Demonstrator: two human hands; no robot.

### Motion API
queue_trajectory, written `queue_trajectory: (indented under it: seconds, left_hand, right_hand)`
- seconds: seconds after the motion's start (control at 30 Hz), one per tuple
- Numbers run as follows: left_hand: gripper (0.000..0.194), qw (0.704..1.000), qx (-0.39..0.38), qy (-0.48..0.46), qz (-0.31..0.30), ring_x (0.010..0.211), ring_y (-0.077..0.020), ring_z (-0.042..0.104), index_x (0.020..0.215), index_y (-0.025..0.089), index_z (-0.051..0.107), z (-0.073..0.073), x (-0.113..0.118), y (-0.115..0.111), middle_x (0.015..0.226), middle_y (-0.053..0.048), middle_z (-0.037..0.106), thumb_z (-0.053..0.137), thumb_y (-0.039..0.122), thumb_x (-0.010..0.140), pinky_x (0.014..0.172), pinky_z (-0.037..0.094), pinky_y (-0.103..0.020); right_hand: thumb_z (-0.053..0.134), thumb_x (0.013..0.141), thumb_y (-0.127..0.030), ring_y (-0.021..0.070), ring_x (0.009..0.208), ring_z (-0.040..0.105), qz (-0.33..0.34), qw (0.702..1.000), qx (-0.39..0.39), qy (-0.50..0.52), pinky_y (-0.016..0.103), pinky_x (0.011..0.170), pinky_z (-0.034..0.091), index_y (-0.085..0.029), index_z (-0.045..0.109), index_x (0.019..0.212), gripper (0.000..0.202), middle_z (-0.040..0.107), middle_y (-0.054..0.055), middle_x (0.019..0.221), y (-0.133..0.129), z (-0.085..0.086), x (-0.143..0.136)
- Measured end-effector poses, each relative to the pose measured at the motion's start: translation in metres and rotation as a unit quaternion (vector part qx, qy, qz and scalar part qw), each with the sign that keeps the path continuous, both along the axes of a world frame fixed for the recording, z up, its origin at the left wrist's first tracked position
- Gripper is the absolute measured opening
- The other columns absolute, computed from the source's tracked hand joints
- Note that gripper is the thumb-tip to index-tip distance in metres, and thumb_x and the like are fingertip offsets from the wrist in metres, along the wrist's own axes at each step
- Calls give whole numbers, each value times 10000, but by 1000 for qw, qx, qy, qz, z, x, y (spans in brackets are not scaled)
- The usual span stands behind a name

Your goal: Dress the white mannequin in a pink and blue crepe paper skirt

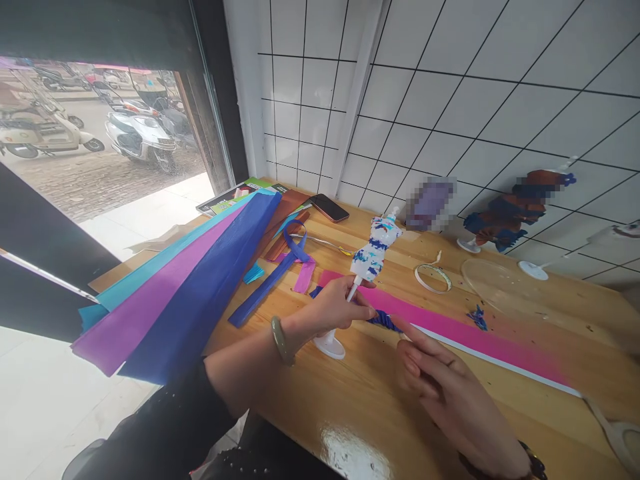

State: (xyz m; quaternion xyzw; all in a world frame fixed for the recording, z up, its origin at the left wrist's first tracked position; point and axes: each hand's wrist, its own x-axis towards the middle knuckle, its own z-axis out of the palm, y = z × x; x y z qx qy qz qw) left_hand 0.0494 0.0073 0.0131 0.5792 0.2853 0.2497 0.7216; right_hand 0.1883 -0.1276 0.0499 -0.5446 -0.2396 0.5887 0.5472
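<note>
A small white mannequin (370, 257) with blue and orange scraps stuck on it leans on its thin stand, whose round base (330, 345) shows below my wrist. My left hand (343, 303) is closed round the mannequin's stem. Between my two hands runs a gathered strip of dark blue crepe paper (386, 320); the fingertips of my left hand touch its one end. My right hand (440, 380) pinches the other end, thumb and fingers pressed together. Beneath and behind the strip lies a long pink sheet (450, 327) with a white edge.
Long blue, purple and teal crepe sheets (195, 287) lie at the left, beside a loose blue strip (265, 290). Farther back are a phone (329, 208), a tape roll (433, 279) and a dressed mannequin (515, 210). Scissors (617, 433) lie at the right edge.
</note>
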Motion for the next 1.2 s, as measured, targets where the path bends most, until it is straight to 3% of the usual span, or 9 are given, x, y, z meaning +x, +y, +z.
queue_trajectory:
  seconds: [0.13,0.33,0.5,0.63,0.77,0.97,1.1,1.2]
  left_hand:
    - [567,999,-34,-13,-31,418,6,319,1159,166,496,5,-1,-2,785,-9,598,720,343,670,380,195,-163]
    - [615,998,-37,-20,-40,405,17,280,1172,163,488,4,-1,-3,830,-35,628,739,375,652,380,175,-173]
    - [566,1000,-1,5,-18,411,6,311,1169,169,514,-1,0,-1,820,-45,649,716,350,673,385,212,-164]
    - [508,999,34,24,-7,413,-8,333,1159,174,526,-2,1,-2,789,-37,650,682,317,698,374,237,-155]
    - [465,998,58,28,9,453,-36,407,1148,173,528,1,1,-4,773,-30,647,646,270,709,376,286,-147]
    - [429,996,70,34,39,453,-33,419,1126,168,549,1,2,-2,748,-6,622,620,227,707,374,292,-139]
    - [471,997,51,38,34,432,-17,377,1145,169,540,-2,1,0,784,-17,623,658,288,705,367,268,-144]
    - [517,999,26,29,15,424,-7,350,1154,166,528,-3,1,0,792,-26,621,693,318,687,369,246,-149]
  right_hand:
    - [709,713,-344,61,522,327,3,999,-1,-47,193,471,263,-310,646,1138,431,419,-37,623,1,-4,1]
    - [620,761,-442,106,598,389,53,976,23,-210,219,501,302,-254,548,1268,546,446,-21,661,4,-16,4]
    - [523,804,-442,118,602,400,83,938,38,-336,235,537,336,-209,527,1293,542,463,-15,670,5,-20,1]
    - [524,786,-445,118,588,385,86,924,33,-372,239,537,343,-214,523,1298,561,456,-18,676,5,-21,-4]
    - [566,766,-444,114,584,378,83,940,26,-330,235,534,342,-239,534,1286,559,466,-23,658,5,-21,-6]
    - [688,700,-428,85,558,379,37,992,4,-123,190,467,294,-331,583,1214,533,449,-34,637,-2,-17,-5]
    - [749,654,-371,61,536,361,3,999,-11,-31,172,476,309,-333,659,1109,465,442,-38,614,-3,-7,-4]
    - [738,670,-370,54,508,331,1,1000,-9,-27,163,449,292,-305,658,1117,459,418,-47,587,-2,-5,-3]
